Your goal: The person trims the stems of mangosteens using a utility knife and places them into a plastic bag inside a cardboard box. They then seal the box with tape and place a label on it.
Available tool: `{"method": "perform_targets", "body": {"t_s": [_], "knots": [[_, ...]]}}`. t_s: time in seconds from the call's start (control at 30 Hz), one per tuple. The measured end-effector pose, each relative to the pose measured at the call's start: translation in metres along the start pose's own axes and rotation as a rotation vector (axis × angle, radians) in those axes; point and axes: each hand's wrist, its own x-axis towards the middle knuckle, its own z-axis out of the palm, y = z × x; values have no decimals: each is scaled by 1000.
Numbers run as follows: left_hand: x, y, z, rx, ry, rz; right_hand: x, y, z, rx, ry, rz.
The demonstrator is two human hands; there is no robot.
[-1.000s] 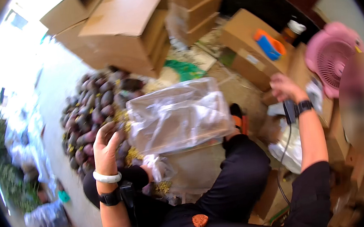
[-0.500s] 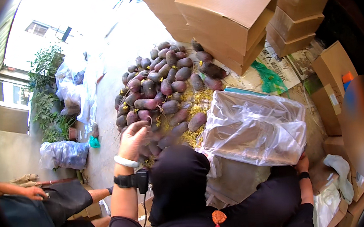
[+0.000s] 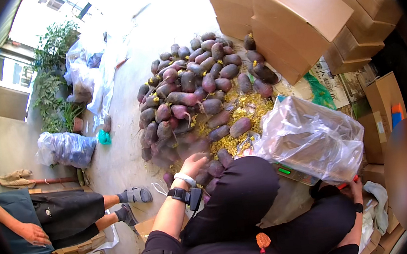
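A heap of dark purple, oval radishes (image 3: 187,82) with thin root tails lies on the floor before me. My left hand (image 3: 195,165), bent at the wrist, is at the heap's near edge beside several radishes; its fingertips are unclear. Just beyond it, some radishes are smeared by motion. To the right, a box lined with clear plastic (image 3: 311,129) stands tilted over a scale with a green display (image 3: 284,170). My right hand (image 3: 355,188) is closed at the box's near right corner, against a narrow red thing (image 3: 348,182) whose kind I cannot make out.
Brown cartons (image 3: 295,15) are stacked behind the heap at right. Yellow leaf scraps (image 3: 248,110) cover the floor beside it. At left stand a bundle of plastic bags (image 3: 66,149), potted plants (image 3: 54,77) and another person (image 3: 65,214). Opened cartons (image 3: 384,99) line the right.
My view has shifted, so the heap and box appear further right. My left hand has moved nearer my knees, with fingers more bent. The scale's display and the red thing now show.
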Motion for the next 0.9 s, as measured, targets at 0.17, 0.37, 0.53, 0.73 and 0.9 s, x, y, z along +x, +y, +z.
{"method": "perform_targets", "body": {"t_s": [0.17, 0.37, 0.53, 0.73, 0.9], "knots": [[1, -31, -63, -243, -10, -2, -10, -39, -86, 24, 105, -108], [-38, -58, -192, -410, 397, 107, -84, -180, -80, 398, 102, -205], [-25, -100, -238, -495, 504, 14, -173, -293, -21, 350, 121, -453], [8, -168, -234, -456, 479, -175, -240, -336, 90, 260, -144, -613], [36, -223, -243, 215, 678, -196, -246, -330, 169, 282, -315, -548]]}}
